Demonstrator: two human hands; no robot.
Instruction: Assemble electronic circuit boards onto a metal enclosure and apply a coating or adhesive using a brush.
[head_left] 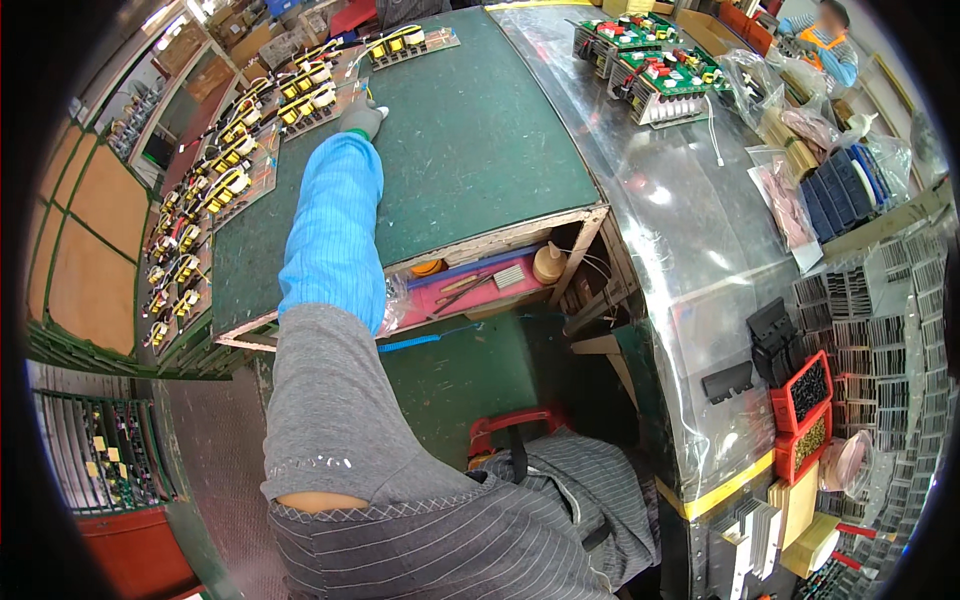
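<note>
My left arm, in a blue sleeve cover over a grey sleeve, stretches far across the green mat (480, 150). My left hand (360, 117), in a grey glove, lies at the near edge of a circuit board with yellow transformers (308, 98) at the mat's far left corner. The fingers curl at the board's edge, and I cannot make out whether they grip it. A second board with yellow transformers (410, 45) lies just beyond, to the right. My right hand is out of sight.
More transformer boards fill racks (190, 230) along the left. Green boards with red parts (650, 60) sit on the plastic-covered bench at the right, beside bags, black heat sinks (880, 300) and red bins (805, 400). An open shelf (480, 285) holds tools and a bottle. Another person (830, 35) works far right.
</note>
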